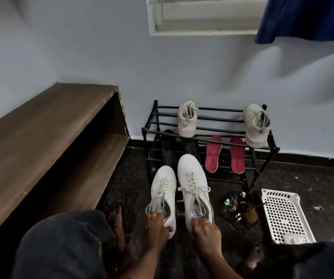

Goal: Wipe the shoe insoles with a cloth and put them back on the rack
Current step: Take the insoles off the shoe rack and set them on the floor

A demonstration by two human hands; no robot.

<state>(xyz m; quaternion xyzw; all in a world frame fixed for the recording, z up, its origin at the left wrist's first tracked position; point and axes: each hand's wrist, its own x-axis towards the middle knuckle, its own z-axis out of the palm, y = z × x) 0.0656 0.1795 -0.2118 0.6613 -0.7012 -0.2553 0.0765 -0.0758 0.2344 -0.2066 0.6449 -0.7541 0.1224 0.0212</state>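
Note:
Two white lace-up shoes point toward a black metal rack (pixel 263 146). My left hand (pixel 157 226) grips the heel of the left white shoe (pixel 163 190), fingers curled into its opening. My right hand (pixel 204 231) grips the heel of the right white shoe (pixel 193 182) the same way. Two red insoles (pixel 213 154) (pixel 237 156) lie on the rack's lower shelf. Two dark insoles (pixel 168 152) lean at the rack's left, behind the shoe toes. No cloth is in view.
Two beige sneakers (pixel 187 119) (pixel 256 125) stand on the rack's top shelf. A white perforated plastic basket (pixel 283 214) lies on the dark floor at the right, with small items (pixel 234 204) beside it. A brown wooden shelf (pixel 47 141) runs along the left wall. My knees fill the bottom corners.

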